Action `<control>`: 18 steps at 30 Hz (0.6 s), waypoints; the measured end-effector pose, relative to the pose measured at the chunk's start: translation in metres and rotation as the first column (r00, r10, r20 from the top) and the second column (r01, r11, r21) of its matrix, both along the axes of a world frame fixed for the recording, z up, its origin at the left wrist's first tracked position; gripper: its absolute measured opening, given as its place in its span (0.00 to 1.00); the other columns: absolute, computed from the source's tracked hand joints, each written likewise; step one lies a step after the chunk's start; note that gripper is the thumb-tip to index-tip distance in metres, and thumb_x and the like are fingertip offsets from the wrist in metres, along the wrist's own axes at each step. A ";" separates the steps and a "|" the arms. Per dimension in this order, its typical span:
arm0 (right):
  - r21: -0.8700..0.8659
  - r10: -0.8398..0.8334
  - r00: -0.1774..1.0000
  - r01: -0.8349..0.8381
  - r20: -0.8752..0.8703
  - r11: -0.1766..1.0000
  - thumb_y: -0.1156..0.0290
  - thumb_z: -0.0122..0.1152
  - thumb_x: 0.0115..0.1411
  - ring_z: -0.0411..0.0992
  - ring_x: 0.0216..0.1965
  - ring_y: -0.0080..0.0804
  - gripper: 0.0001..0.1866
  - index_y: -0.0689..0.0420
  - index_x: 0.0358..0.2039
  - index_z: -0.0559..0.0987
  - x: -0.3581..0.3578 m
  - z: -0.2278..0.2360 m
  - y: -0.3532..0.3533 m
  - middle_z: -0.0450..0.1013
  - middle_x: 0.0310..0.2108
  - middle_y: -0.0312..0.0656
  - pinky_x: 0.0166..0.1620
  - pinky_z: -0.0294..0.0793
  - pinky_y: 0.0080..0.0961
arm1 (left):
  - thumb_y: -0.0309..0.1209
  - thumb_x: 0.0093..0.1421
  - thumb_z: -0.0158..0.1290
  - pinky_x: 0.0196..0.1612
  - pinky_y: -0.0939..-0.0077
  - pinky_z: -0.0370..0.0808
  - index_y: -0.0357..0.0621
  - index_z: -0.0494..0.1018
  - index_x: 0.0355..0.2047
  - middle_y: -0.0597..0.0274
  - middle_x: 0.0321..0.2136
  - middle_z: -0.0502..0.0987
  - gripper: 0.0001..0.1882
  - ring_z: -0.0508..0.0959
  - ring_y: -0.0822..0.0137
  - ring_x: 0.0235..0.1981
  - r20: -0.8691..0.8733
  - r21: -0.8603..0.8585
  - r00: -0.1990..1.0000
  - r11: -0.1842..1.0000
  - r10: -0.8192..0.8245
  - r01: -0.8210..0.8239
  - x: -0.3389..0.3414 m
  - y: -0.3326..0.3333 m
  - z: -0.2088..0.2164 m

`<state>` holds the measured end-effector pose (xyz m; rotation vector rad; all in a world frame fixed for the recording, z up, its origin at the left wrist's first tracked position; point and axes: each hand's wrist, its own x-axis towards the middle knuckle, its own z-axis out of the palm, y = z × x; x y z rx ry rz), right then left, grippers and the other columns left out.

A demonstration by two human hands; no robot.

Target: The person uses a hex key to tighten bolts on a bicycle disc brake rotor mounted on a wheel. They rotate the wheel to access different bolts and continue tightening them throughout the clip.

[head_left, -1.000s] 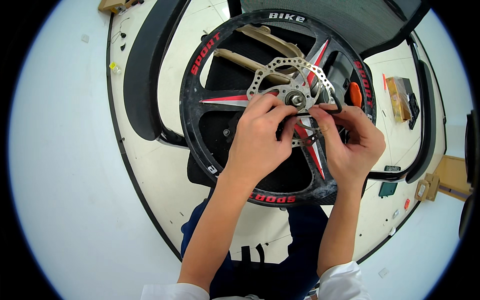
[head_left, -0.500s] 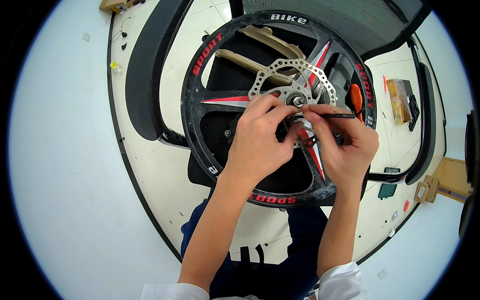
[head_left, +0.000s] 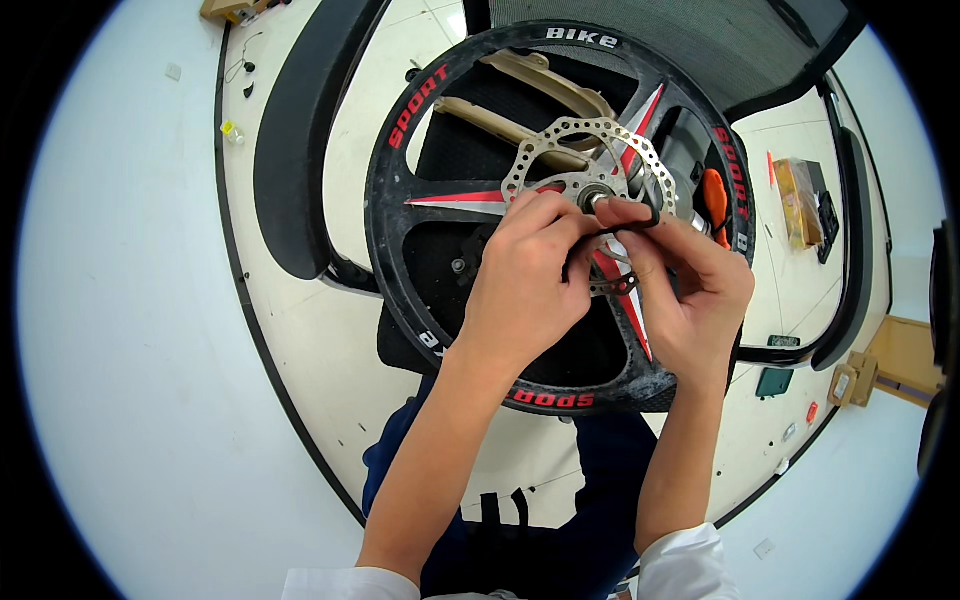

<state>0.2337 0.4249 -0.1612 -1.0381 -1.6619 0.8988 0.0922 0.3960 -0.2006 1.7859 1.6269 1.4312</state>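
A black bicycle wheel [head_left: 393, 180] with red and white spoke accents lies flat across a chair. A silver disc brake rotor [head_left: 524, 160] with holes sits around its hub [head_left: 592, 193]. Over the rotor's near side, my right hand [head_left: 692, 285] is closed on a thin black bent rod, apparently a hex key [head_left: 654, 217]. My left hand [head_left: 530, 275] is closed beside it, thumb and fingers pinched together near the hub and the rod's other end. Whatever those left fingertips hold is hidden.
The chair has black armrests [head_left: 300, 150] on both sides and a mesh back [head_left: 690, 50]. An orange-handled object [head_left: 715, 200] lies under the wheel's right side. Cardboard boxes [head_left: 855, 378] and a yellow package [head_left: 797, 200] are on the floor to the right.
The black rod has turned in my right fingers, its bent end now up near the hub. My right fingertips have moved slightly over the hub. The wheel has shifted slightly right in view.
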 end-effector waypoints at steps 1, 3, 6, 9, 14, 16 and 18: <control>0.006 0.009 0.999 -0.010 0.031 1.000 0.83 0.69 0.54 0.83 0.34 0.27 0.10 0.65 0.38 0.86 0.002 0.000 0.000 0.84 0.32 0.43 0.41 0.80 0.20 | 0.15 0.46 0.62 0.41 0.67 0.79 0.37 0.82 0.34 0.57 0.33 0.81 0.12 0.82 0.55 0.37 0.003 0.005 1.000 1.000 0.004 -0.004 0.000 0.000 0.001; 0.023 0.020 0.996 -0.022 0.087 0.999 0.82 0.70 0.54 0.83 0.33 0.27 0.09 0.65 0.37 0.86 0.004 0.002 0.000 0.84 0.32 0.42 0.41 0.80 0.20 | 0.15 0.47 0.62 0.41 0.66 0.79 0.38 0.82 0.34 0.58 0.33 0.82 0.12 0.82 0.55 0.36 0.073 -0.004 0.997 1.000 0.015 -0.015 0.001 -0.003 0.003; 0.025 -0.020 0.997 0.018 0.070 1.000 0.82 0.69 0.54 0.82 0.32 0.26 0.08 0.65 0.36 0.85 0.001 0.000 -0.001 0.83 0.30 0.41 0.40 0.79 0.19 | 0.15 0.47 0.62 0.39 0.68 0.79 0.38 0.82 0.34 0.58 0.33 0.82 0.12 0.82 0.56 0.34 0.108 -0.012 0.994 1.000 0.024 -0.023 0.000 -0.003 0.004; 0.026 -0.052 0.998 0.051 0.032 0.998 0.82 0.70 0.54 0.81 0.32 0.25 0.07 0.65 0.35 0.85 -0.006 -0.002 0.001 0.82 0.29 0.40 0.40 0.78 0.19 | 0.15 0.48 0.61 0.36 0.70 0.79 0.38 0.82 0.33 0.59 0.33 0.82 0.11 0.82 0.57 0.32 0.073 0.061 0.997 0.998 -0.007 0.002 -0.001 0.001 0.002; 0.027 0.042 0.998 -0.041 -0.036 0.999 0.82 0.70 0.54 0.82 0.35 0.27 0.09 0.66 0.37 0.85 -0.002 -0.001 0.002 0.84 0.33 0.44 0.41 0.79 0.19 | 0.12 0.48 0.57 0.32 0.70 0.77 0.38 0.82 0.33 0.58 0.34 0.83 0.13 0.82 0.58 0.32 0.040 0.014 0.998 0.999 -0.045 0.045 0.002 -0.002 0.003; -0.002 0.016 1.000 -0.017 -0.019 1.000 0.81 0.71 0.54 0.83 0.36 0.27 0.10 0.65 0.39 0.86 0.001 0.000 0.001 0.84 0.36 0.46 0.41 0.79 0.20 | 0.12 0.47 0.58 0.33 0.70 0.78 0.38 0.82 0.34 0.58 0.33 0.83 0.14 0.82 0.59 0.32 0.061 0.028 0.997 0.998 -0.049 0.047 0.003 -0.002 0.003; 0.031 0.008 0.999 -0.010 0.053 0.999 0.80 0.73 0.52 0.82 0.34 0.26 0.11 0.65 0.37 0.86 0.006 0.001 -0.001 0.84 0.34 0.44 0.41 0.78 0.20 | 0.12 0.46 0.59 0.35 0.71 0.79 0.39 0.83 0.35 0.58 0.32 0.83 0.15 0.82 0.59 0.32 0.074 0.054 0.997 0.998 -0.035 0.031 0.004 -0.001 0.004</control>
